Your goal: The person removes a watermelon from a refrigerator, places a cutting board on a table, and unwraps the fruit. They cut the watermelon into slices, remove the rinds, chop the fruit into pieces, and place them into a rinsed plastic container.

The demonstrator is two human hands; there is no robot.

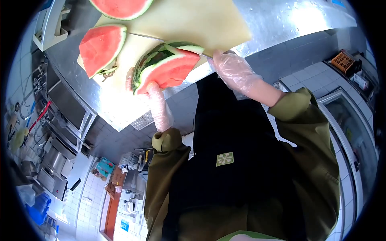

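Observation:
A watermelon piece [171, 72] lies on the cutting board [193, 22], its red flesh facing me and its striped green rind on the far side. My left hand [155, 102], in a clear plastic glove, grips its left end with thumb in front and fingers around the rind. In my right hand [233, 72], also gloved, is a knife [207, 56] held by the handle. Its blade runs into or behind the rind, where a strip of rind [173, 49] stands partly apart; the contact is hidden.
Another watermelon chunk [100, 48] sits at the board's left, with a stem scrap [108, 72] beside it. A large cut watermelon piece [120, 6] is farther back. The metal counter [277, 24] extends right. A glass-door cabinet [345, 116] stands at right.

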